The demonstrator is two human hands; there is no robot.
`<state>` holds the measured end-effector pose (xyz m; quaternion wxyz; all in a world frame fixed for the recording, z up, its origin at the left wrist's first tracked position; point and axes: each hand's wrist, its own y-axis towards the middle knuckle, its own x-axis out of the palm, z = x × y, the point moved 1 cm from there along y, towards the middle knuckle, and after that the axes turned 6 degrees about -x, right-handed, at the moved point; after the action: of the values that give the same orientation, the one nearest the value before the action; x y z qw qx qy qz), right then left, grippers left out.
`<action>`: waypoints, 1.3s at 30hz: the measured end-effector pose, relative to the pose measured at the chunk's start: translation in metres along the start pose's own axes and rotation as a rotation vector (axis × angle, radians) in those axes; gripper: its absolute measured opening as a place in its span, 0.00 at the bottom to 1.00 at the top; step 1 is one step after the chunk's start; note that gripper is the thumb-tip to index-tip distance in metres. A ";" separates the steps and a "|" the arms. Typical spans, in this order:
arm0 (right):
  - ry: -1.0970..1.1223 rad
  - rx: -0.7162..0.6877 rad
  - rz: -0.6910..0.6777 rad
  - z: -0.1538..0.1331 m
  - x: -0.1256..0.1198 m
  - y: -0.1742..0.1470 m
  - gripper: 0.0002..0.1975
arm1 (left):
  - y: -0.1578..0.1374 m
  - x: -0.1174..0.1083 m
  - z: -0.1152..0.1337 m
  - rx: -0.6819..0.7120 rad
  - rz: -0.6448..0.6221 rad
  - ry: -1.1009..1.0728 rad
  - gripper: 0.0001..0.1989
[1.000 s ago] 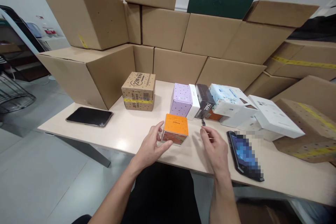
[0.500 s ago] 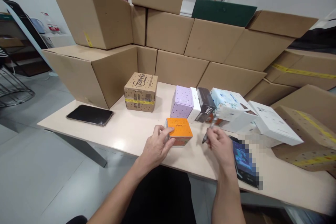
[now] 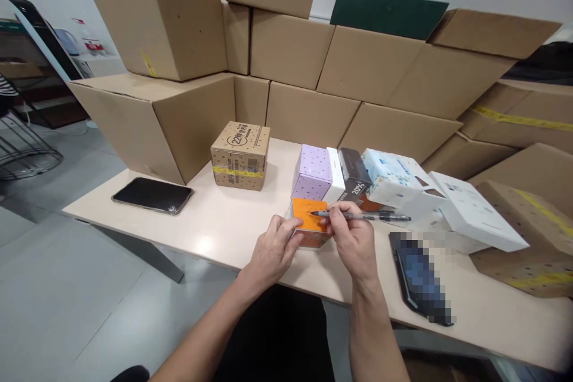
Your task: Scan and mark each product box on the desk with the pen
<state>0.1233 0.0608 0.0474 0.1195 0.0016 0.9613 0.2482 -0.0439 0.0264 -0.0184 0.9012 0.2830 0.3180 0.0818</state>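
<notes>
Table (image 3: 224,221): a long light top in front of me, the work near its front edge. Brown cartons (image 3: 290,48) are stacked as a wall along its back and left.

Right end: a flat white box (image 3: 478,209) slants atop other white boxes. Left of centre, a printed brown box (image 3: 239,158) sits well apart from my hands. Right of my hands lies a handheld device (image 3: 414,274), its screen partly blurred out; far left, a phone (image 3: 153,195) lies flat, screen up.

Row of smaller boxes: a blue-and-white box (image 3: 389,170), a dark box (image 3: 353,173) marked 20%, a purple box (image 3: 313,170). The purple one stands just behind my work and closes off that side.

Orange box (image 3: 308,212): near the front edge between my hands, orange face up, pictured side toward me; no clear long axis. My left hand (image 3: 273,250) has bent fingers at its left near corner – gripping or merely resting, I cannot tell. My right hand (image 3: 353,242) covers its right end, fingertips pinched on the pen.

Pen (image 3: 380,215): long axis side to side, nearly level in view, tip pointing left over the orange top – contact unclear. Its back end sticks out rightward past my knuckles.
</notes>
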 end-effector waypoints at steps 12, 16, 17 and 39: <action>-0.357 -0.227 -0.051 -0.008 0.005 0.001 0.13 | 0.000 0.000 0.001 -0.028 -0.025 -0.021 0.13; -0.352 -0.216 -0.073 -0.009 0.004 0.002 0.14 | 0.000 0.000 0.001 -0.027 -0.024 -0.007 0.13; -0.355 -0.206 -0.072 -0.009 0.004 0.002 0.15 | 0.000 0.000 0.001 -0.028 -0.026 -0.003 0.13; -0.219 0.295 0.026 0.030 -0.053 -0.032 0.18 | -0.001 0.004 0.001 -0.042 0.022 0.125 0.13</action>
<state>0.1836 0.0440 0.0188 0.2188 0.0588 0.9684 0.1043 -0.0400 0.0264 -0.0203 0.8844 0.2616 0.3687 0.1159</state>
